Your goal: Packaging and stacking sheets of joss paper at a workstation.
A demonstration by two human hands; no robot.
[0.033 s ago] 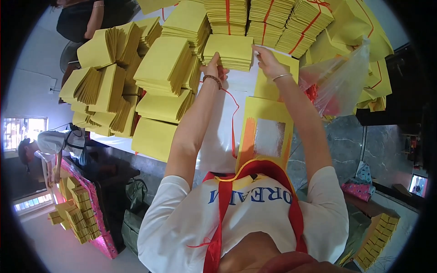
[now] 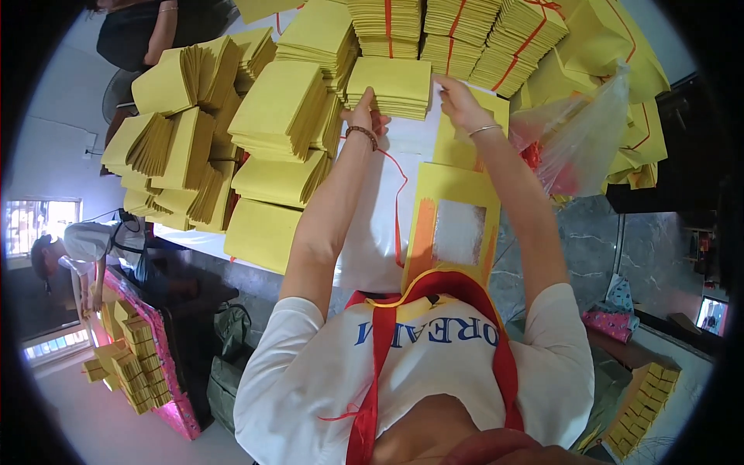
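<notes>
At the middle of the white-covered table [image 2: 368, 232], just short of the tied bundles [image 2: 385, 27], I had the small stack of yellow paper [image 2: 389, 76] between the two hands. From my distant station I saw only one slight change against the frame just before: the right hand [image 2: 465, 108] had drawn off the stack's right edge, leaving a narrow gap at its fingertips. That hand was released, fingers loosely extended and holding nothing that I could see. The left hand [image 2: 363, 120] lay at the stack's front left corner, thumb raised against it and the other fingers partly curled; I could not tell whether it was gripping or merely touching. I took the change to mean that the stack was steadied, if at all, from the left alone. Its edges looked fairly even, and I saw no red band across it. The red string [image 2: 398, 209] trailed nearer the person, well apart from the right hand.
</notes>
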